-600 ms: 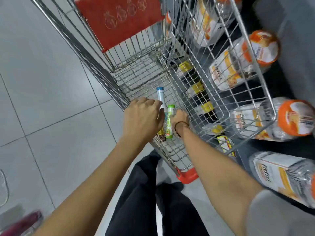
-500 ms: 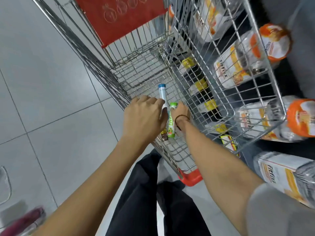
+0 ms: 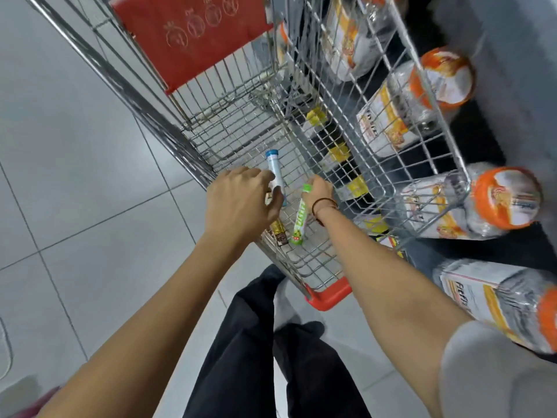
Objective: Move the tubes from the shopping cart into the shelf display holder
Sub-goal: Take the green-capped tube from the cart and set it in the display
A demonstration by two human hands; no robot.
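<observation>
Both my hands reach into the wire shopping cart point(image 3: 428, 95). My left hand point(image 3: 238, 203) is closed around a white tube with a blue cap point(image 3: 275, 167), whose cap end sticks out beyond my fingers. My right hand point(image 3: 320, 193) grips the capped top of a green tube point(image 3: 300, 220), which slants down toward the cart floor. A brown and gold tube point(image 3: 278, 232) pokes out from under my left hand. The shelf display holder is not in view.
The cart's red child-seat flap point(image 3: 193, 34) stands at its far end and a red corner bumper point(image 3: 330, 295) at the near end. Clear packs with orange lids point(image 3: 506, 197) lie on the dark shelf to the right. Grey floor tiles spread left.
My hands have drawn apart a little. The green tube has tilted and swung right with my right hand, away from the blue-capped tube.
</observation>
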